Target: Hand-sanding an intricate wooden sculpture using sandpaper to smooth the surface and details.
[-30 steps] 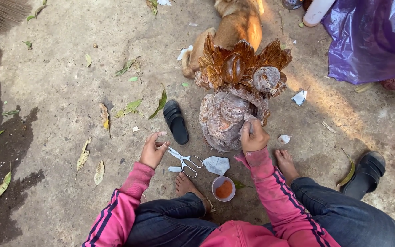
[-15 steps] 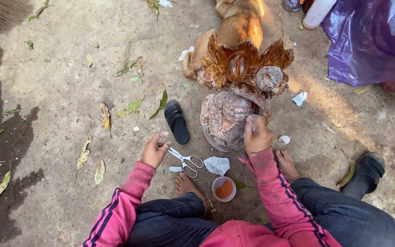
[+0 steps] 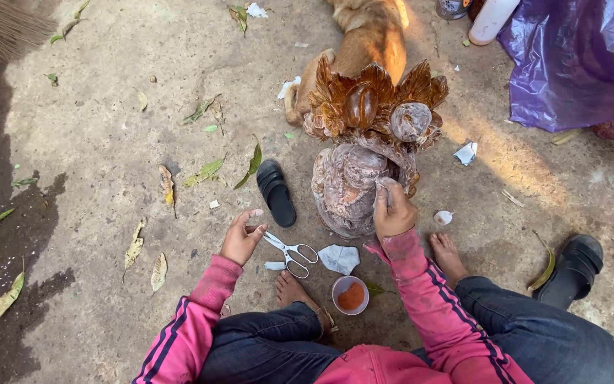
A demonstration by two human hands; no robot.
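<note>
While beside scissors (image 3: pixel 289 251), left hand (image 3: pixel 241 238).

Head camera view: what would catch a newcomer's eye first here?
First, the carved wooden figure standing on the concrete ground at centre, its glossy brown leaf-shaped crown lit by sun. The right hand presses a scrap of sandpaper-like material against its pale lower body, while the left hand rests by the scissors. Behind the carving lies a tan dog; a purple plastic sheet fills the top right.

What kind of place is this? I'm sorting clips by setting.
Likely an outdoor yard: bare concrete ground strewn with dry leaves, a dog lying nearby, a broom at the edge.
</note>
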